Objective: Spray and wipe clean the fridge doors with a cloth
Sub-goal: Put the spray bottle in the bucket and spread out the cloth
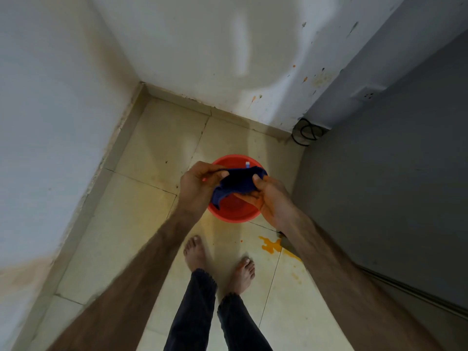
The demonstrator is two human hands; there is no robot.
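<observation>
A dark blue cloth [236,182] is bunched between both hands above a red bucket [235,214] standing on the floor. My left hand [198,184] grips the cloth's left end with fingers and thumb curled round it. My right hand [268,196] pinches the right end, thumb on top. The grey fridge [395,188] stands on the right, its side facing me. A small white and blue object [247,164] shows at the bucket's far rim; I cannot tell what it is.
White walls [50,122] meet in a corner ahead and enclose the left side. A black cable [305,133] coils at the fridge's base. An orange spill [272,245] stains the beige tiles near the fridge. My bare feet [220,262] stand just behind the bucket.
</observation>
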